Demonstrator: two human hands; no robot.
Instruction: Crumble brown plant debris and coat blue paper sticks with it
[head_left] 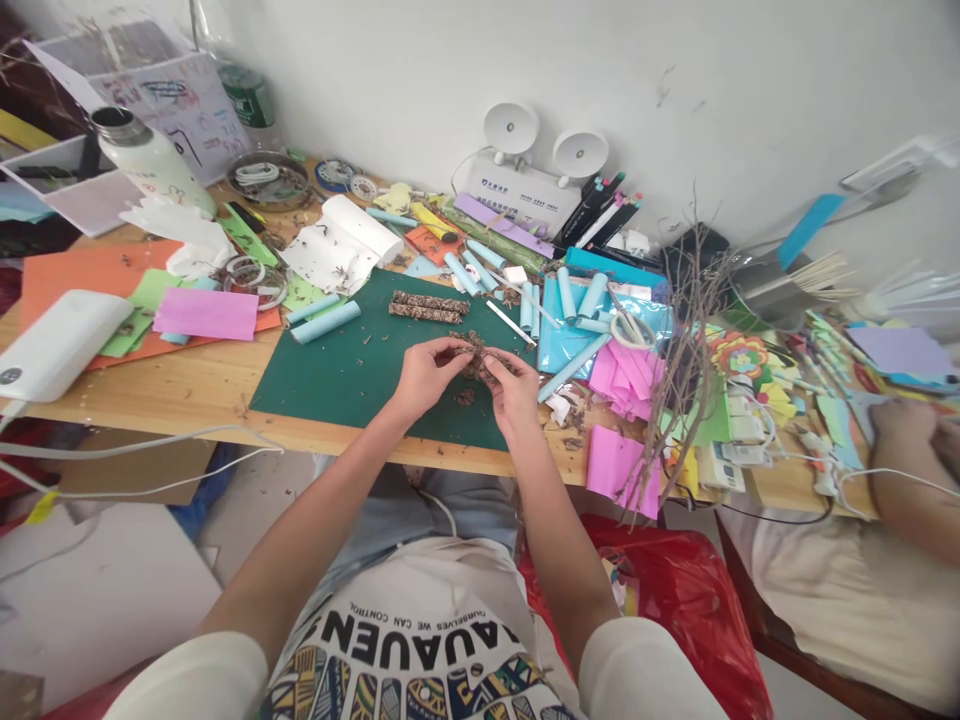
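Note:
Both hands meet over the green cutting mat (pixel 315 375), pinching a clump of brown dried plant bits (pixel 474 358) between them. My left hand (pixel 431 375) grips its left side with thumb and fingertips. On the other side, my right hand (pixel 512 388) has its thumb and fingers closed on the clump. A small loose piece of the same brown matter (pixel 465 397) lies on the mat just below. Just beyond the hands rest two rolls coated in brown bits (pixel 427 307), side by side. Light blue paper tubes (pixel 326 323) lie at the mat's upper left.
More blue tubes, a pair of scissors (pixel 631 328) and pink paper (pixel 626 378) crowd the right side. Thin bare twigs (pixel 686 350) stick out past the table edge. A white power bank (pixel 64 340) and a bottle (pixel 154 160) stand left. Another person's arm (pixel 911 470) rests far right.

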